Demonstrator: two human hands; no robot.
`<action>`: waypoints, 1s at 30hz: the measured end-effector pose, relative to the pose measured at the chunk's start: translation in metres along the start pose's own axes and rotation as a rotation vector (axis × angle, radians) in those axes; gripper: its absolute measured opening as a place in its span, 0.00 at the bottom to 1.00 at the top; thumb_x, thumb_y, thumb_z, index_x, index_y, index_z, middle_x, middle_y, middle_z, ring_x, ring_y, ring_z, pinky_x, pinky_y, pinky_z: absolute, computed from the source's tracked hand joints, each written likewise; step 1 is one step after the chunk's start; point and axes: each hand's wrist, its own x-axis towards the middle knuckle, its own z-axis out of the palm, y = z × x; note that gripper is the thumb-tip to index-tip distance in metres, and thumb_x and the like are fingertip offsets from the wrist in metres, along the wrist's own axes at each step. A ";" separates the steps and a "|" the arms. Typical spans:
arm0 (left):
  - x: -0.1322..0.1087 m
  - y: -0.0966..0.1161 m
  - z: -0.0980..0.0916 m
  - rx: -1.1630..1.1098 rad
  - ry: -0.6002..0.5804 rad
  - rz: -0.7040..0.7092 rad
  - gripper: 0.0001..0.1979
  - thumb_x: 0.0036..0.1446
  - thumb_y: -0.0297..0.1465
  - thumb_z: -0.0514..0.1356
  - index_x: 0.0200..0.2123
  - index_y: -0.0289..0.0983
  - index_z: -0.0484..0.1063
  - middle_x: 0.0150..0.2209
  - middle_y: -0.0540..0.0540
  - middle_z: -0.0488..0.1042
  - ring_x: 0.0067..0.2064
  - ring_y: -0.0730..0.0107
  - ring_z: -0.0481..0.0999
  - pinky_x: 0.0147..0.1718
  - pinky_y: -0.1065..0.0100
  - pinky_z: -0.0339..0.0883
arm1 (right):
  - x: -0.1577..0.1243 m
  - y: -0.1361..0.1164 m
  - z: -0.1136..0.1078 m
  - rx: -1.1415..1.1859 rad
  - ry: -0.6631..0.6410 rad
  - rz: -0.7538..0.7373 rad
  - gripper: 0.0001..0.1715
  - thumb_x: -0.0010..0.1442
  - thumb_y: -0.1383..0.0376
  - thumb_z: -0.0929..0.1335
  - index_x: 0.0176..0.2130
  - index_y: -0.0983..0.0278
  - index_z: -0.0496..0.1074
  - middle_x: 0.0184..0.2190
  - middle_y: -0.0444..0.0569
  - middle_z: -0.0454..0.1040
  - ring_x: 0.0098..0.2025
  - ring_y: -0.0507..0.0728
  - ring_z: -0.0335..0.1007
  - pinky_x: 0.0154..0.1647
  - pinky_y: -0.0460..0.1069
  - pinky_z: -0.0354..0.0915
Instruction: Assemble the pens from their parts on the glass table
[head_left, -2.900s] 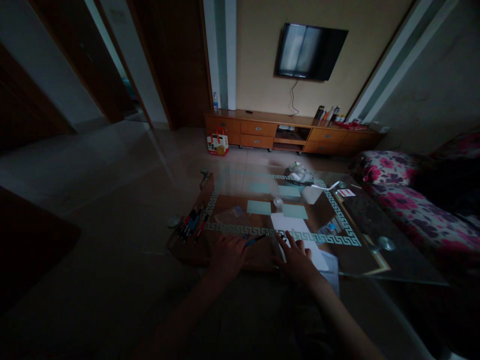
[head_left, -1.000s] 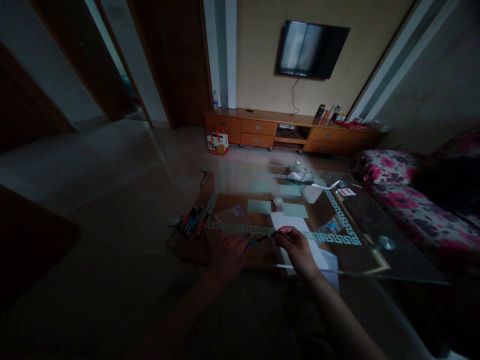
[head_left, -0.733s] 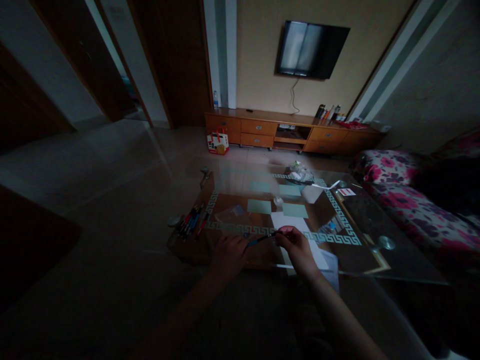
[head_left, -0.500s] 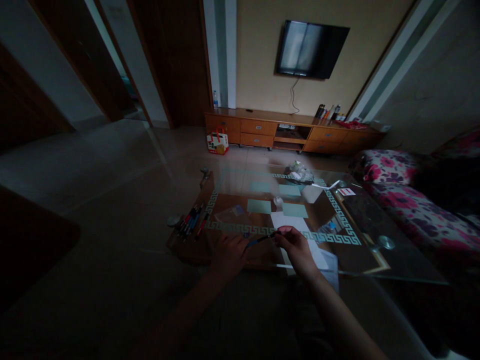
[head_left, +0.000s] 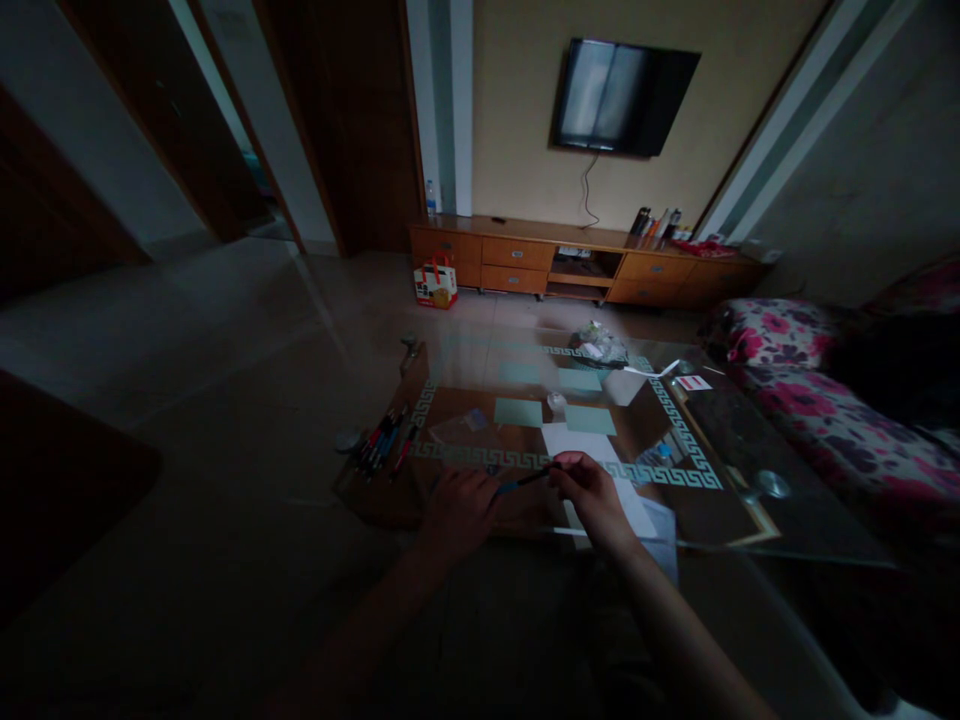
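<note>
Over the near edge of the glass table (head_left: 817, 530), a slim blue-and-black pen (head_left: 527, 478) lies across between my two hands. My left hand (head_left: 463, 508) is closed on its blue end. At the dark end, my right hand (head_left: 587, 487) pinches it between thumb and fingertips. Several pens (head_left: 381, 443) in black, blue and red lie in a loose pile at the table's left end. White paper sheets (head_left: 634, 510) lie beneath and beside my right hand. The dim light hides the pen's finer details.
A crumpled clear plastic bag (head_left: 600, 343) sits at the table's far side, near a red-and-white card (head_left: 693, 383). Beyond stands a wooden TV cabinet (head_left: 517, 253), with a carton (head_left: 436, 285) on the floor before it. A flowered sofa (head_left: 832, 400) is at right.
Almost nothing differs. Both hands keep their hold on the pen, with only a very slight shift of the left hand and the pen.
</note>
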 end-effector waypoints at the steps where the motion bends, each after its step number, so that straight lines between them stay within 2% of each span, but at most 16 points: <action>1: 0.000 0.000 0.000 0.000 -0.001 -0.001 0.08 0.64 0.30 0.55 0.43 0.39 0.73 0.40 0.43 0.76 0.46 0.58 0.73 0.48 0.55 0.60 | 0.000 0.000 0.000 -0.002 0.003 -0.001 0.21 0.51 0.54 0.75 0.41 0.62 0.71 0.33 0.47 0.75 0.32 0.54 0.70 0.29 0.47 0.63; 15: 0.000 0.000 -0.002 -0.004 -0.002 -0.005 0.08 0.64 0.30 0.55 0.42 0.40 0.73 0.40 0.43 0.76 0.45 0.58 0.73 0.47 0.56 0.60 | -0.002 -0.004 0.001 -0.015 0.006 -0.023 0.20 0.51 0.57 0.75 0.42 0.61 0.71 0.36 0.47 0.76 0.34 0.54 0.70 0.31 0.47 0.63; 23: 0.000 0.000 0.000 -0.009 0.024 0.024 0.10 0.65 0.31 0.55 0.47 0.40 0.73 0.41 0.43 0.77 0.45 0.58 0.73 0.47 0.56 0.61 | -0.003 -0.007 0.003 -0.004 -0.006 -0.013 0.20 0.51 0.58 0.75 0.42 0.61 0.71 0.35 0.47 0.76 0.33 0.54 0.70 0.31 0.47 0.63; 30: 0.000 0.000 0.004 -0.002 0.067 0.061 0.08 0.64 0.31 0.56 0.44 0.39 0.73 0.39 0.43 0.76 0.44 0.59 0.74 0.47 0.55 0.61 | -0.002 -0.004 0.004 0.012 -0.037 -0.001 0.21 0.49 0.58 0.76 0.42 0.61 0.71 0.34 0.47 0.76 0.33 0.54 0.70 0.30 0.47 0.63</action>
